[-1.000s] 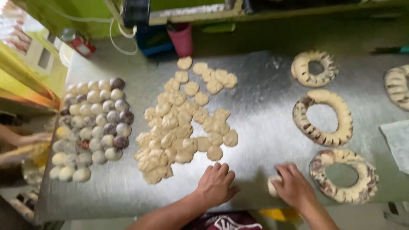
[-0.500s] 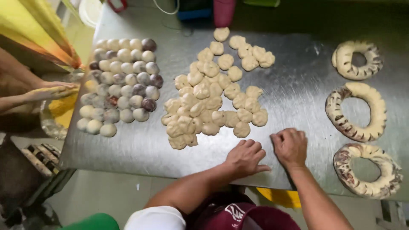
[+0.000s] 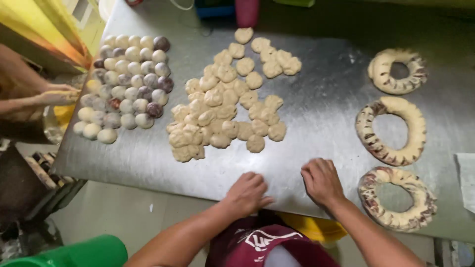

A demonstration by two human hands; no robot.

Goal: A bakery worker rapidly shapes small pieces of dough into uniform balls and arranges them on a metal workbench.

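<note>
My left hand (image 3: 248,193) lies palm down, fingers together, at the near edge of the steel table (image 3: 316,123); nothing shows in it. Palm down beside it, my right hand (image 3: 321,180) has its fingers curled, and what lies under it is hidden. Just beyond both hands spreads a heap of flattened tan dough pieces (image 3: 222,106). Rows of round pale and purple dough balls (image 3: 126,81) sit at the table's left. Three braided dough rings lie at the right: far (image 3: 397,70), middle (image 3: 393,130) and near (image 3: 398,198), the last close to my right hand.
Another person's arm and hand (image 3: 37,99) reach in at the left edge beside the dough balls. A red cup (image 3: 246,12) stands at the table's far edge. A green container (image 3: 79,252) is on the floor at lower left. White paper (image 3: 466,173) lies at the right edge.
The small dough piece seen by my right hand a second ago is no longer visible; the hand now covers that spot. My left hand has drawn back toward the table edge. The camera has shifted.
</note>
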